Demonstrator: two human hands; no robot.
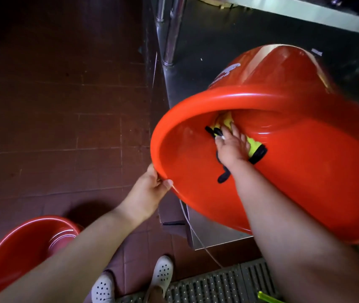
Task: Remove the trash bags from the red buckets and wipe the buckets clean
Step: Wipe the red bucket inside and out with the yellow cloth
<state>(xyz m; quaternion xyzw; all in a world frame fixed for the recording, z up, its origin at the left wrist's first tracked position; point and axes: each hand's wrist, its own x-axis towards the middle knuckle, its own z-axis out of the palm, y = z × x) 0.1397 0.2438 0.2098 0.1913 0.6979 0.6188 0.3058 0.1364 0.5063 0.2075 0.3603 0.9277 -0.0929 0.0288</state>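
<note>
Here the big red bucket [283, 162] is lying tipped on its side at the front corner of the steel shelf [196, 84], mouth overhanging the edge toward the person. The left hand [150, 193] is gripping its lower rim. The right hand [231, 147] is pressing flat, fingers spread, on a yellow-black cloth [255, 147] inside against the wall. A second red bucket [21, 254] is standing upright on the tiled floor [54, 127], well apart at lower left.

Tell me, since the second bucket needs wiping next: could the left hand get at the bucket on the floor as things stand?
Probably not yet: the left hand grips the rim of the tilted bucket, steadying it. The floor bucket sits open beside that forearm, nothing blocking.
</note>
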